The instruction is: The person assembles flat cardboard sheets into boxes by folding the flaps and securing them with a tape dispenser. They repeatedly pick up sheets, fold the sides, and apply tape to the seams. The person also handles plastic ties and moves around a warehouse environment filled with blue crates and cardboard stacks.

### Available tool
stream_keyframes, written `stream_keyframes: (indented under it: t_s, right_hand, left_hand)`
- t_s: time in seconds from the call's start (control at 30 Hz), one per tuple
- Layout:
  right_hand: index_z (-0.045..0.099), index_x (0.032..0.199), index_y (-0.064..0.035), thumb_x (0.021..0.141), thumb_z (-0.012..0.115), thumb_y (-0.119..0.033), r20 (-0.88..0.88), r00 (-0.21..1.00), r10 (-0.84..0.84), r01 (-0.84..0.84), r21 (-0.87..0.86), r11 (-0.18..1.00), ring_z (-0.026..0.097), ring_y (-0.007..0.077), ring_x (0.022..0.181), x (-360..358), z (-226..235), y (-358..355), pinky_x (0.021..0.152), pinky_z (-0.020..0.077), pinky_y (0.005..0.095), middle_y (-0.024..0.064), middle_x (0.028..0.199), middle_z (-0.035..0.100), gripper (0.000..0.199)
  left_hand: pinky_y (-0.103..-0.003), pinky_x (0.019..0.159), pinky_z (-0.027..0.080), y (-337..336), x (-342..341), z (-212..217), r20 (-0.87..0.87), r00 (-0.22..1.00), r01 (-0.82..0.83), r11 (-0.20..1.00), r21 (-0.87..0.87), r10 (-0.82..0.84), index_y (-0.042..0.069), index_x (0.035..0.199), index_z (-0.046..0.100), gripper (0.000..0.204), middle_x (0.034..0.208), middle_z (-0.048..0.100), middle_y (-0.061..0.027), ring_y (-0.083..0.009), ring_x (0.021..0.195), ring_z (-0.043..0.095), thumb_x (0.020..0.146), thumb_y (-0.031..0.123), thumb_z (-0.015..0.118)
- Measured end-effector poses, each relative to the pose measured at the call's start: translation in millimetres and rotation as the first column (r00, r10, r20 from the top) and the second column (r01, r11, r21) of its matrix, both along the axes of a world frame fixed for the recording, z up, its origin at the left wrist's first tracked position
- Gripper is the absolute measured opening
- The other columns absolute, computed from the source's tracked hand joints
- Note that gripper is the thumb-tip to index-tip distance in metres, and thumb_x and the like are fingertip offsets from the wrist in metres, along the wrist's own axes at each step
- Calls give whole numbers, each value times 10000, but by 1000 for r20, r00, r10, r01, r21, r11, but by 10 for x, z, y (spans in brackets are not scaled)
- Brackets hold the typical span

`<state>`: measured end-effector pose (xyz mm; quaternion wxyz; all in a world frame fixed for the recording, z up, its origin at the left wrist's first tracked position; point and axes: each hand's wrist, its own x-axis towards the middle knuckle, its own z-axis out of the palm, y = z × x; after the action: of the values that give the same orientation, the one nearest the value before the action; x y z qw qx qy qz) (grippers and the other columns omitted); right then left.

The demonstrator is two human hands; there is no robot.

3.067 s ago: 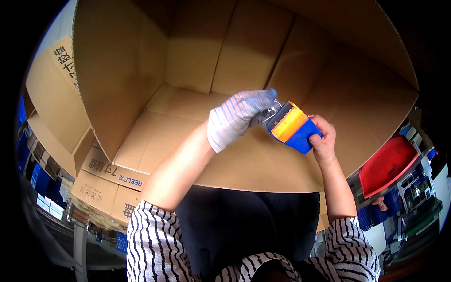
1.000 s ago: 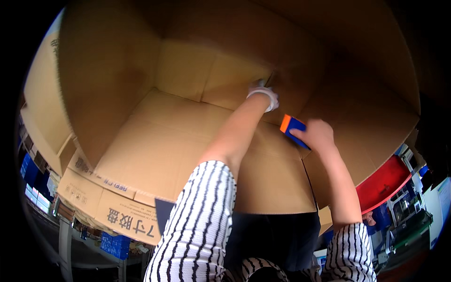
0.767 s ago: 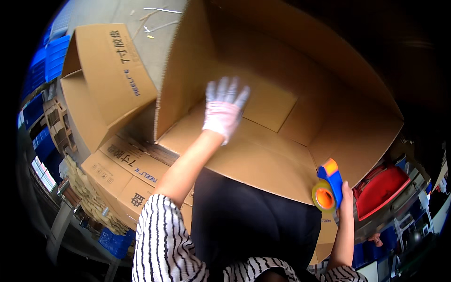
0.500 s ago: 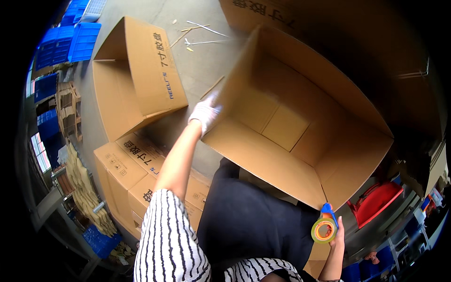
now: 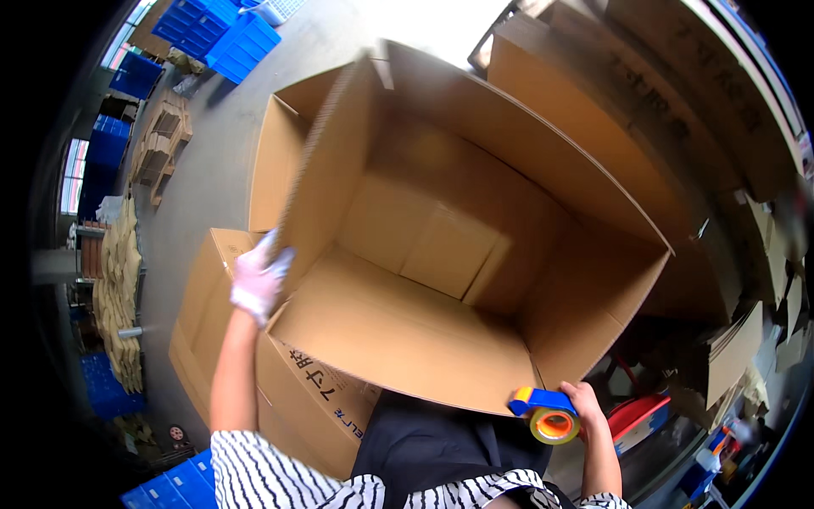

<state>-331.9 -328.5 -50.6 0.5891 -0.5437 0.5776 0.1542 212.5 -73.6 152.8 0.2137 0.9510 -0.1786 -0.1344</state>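
A large open cardboard box [image 5: 407,331] is raised in front of me, its open side facing me and its inside bare. My left hand [image 5: 259,278], in a white and pinkish glove, grips the edge of the box's left wall. At the lower right corner, my bare right hand [image 5: 585,405] holds a blue tape dispenser [image 5: 543,402] with a roll of yellowish clear tape [image 5: 553,427]. The dispenser lies close against the box's lower edge. My right fingers are partly hidden behind it.
Beneath and left of the box lies a closed carton [image 5: 309,416], with an open carton [image 5: 271,182] behind. Large cardboard pieces [image 5: 585,93] stand at the right. Blue crates [image 5: 242,47] sit at the far left, near a wooden pallet [image 5: 161,144]. A red object [image 5: 636,416] is at the lower right.
The big box has moved left in view and now covers much of the open carton. My left hand has moved left and down with its wall. The tape dispenser has turned and moved left.
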Motion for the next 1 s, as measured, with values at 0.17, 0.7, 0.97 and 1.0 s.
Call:
stream_keyframes:
  t_s: [0.17,0.7,0.97,1.0]
  right_hand:
    - [685,902,-53,870,523,-245,166,778,606,-457,-513,727,609,385,807,2356,845,-510,719,476,429,237,847,613,253]
    - [338,1414,19,893,517,-535,175,979,101,-71,-169,983,309,293,1374,3618,-447,-354,1127,246,339,209,1466,339,782]
    - [151,1496,-151,889,597,-71,117,504,-856,784,355,510,517,289,1194,942,569,-299,973,471,408,184,1380,421,757]
    - [175,1493,-151,905,583,-85,129,474,-871,799,353,487,519,278,1196,684,550,-305,984,460,411,171,1376,433,719]
  left_hand:
    - [-271,750,495,1879,219,724,140,830,-366,716,-594,540,-28,1181,563,324,988,642,-46,-125,818,586,907,132,629]
    - [-403,819,537,784,1257,-2313,-515,487,-760,53,-647,705,-54,1213,456,340,1123,581,-174,-236,882,593,971,177,515]
    - [-463,1018,382,-875,248,-2079,-551,504,-754,650,94,665,103,1479,180,745,1404,413,-173,-318,1210,459,893,231,622]
    - [-449,1055,330,-1356,-61,-2071,-643,662,-487,873,22,385,98,1478,200,733,1441,374,-160,-306,1273,401,890,222,618]
